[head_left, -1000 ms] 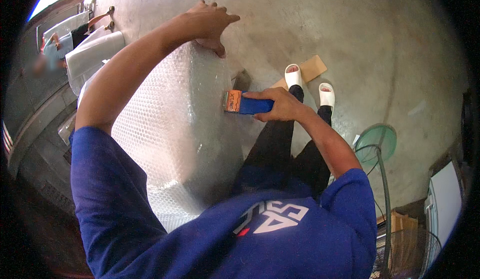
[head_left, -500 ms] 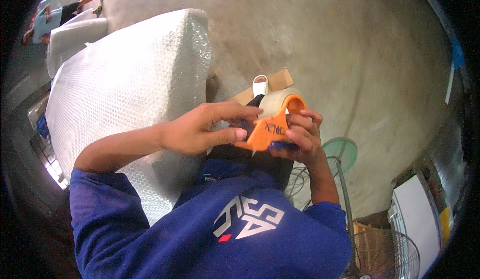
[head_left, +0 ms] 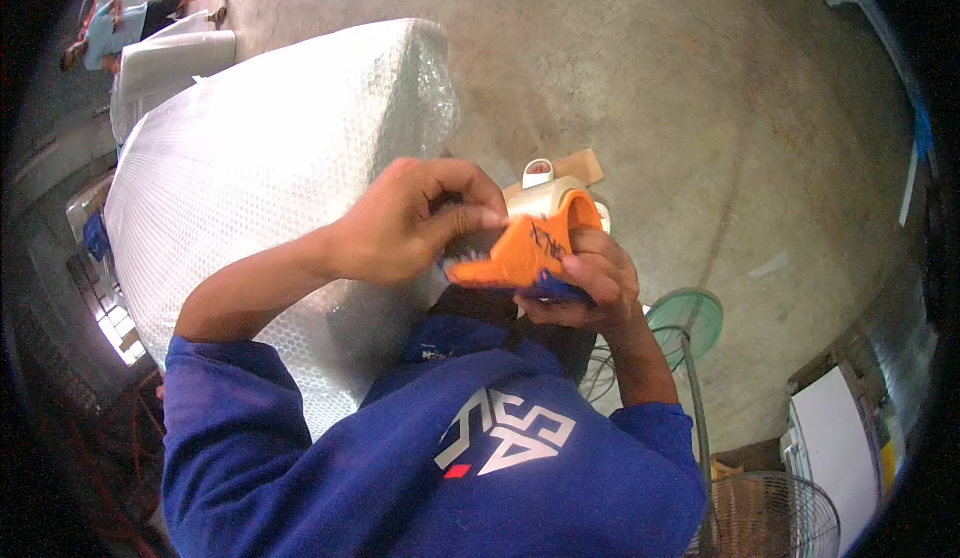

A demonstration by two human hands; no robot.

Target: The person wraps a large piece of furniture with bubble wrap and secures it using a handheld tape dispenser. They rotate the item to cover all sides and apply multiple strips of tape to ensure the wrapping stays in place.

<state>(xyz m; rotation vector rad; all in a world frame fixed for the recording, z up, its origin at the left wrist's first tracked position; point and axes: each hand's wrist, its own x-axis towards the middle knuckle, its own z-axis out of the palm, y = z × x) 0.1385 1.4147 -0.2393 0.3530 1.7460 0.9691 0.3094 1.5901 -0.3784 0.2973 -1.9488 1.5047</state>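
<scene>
your right grip (head_left: 592, 276): clamped on orange tape dispenser (head_left: 524, 252), in front of you | your left grip (head_left: 412, 220): curled beside it, cannot tell if pinching | bubble-wrapped package (head_left: 265, 158): leftward

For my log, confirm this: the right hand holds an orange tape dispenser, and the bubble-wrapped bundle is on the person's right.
Wrong side: the head view shows the bubble-wrapped bundle on the person's left. The right hand does hold an orange tape dispenser.

Light falls unevenly across a marked, grey-brown concrete floor (head_left: 720, 108).
</scene>
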